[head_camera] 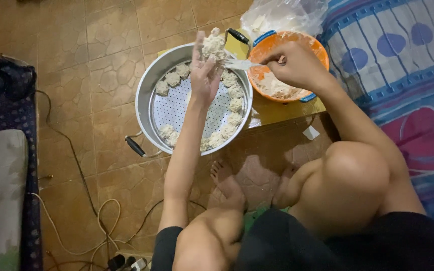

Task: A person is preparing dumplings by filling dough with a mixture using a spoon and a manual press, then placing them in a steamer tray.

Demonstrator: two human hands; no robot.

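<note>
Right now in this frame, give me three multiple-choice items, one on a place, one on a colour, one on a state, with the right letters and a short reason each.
1. Where do the shaped dough pieces lie?
A. Along the rim of the perforated tray in the metal steamer pot
B. Piled in the tray's middle
C. On the floor tiles

2. What colour is the bowl holding the mixture?
A. Green
B. Orange
C. White

3. What is the left hand doing?
A. Resting flat on the floor
B. Gripping a pot handle
C. Raised over the pot with a lump of dough at its fingertips

Answers:
1 A, the pieces ring the tray's edge while its middle is bare.
2 B, the rim and wall are orange, with blue handles.
3 C, the hand is lifted with the lump on it, and the right hand brings a spoon up to it.
</note>
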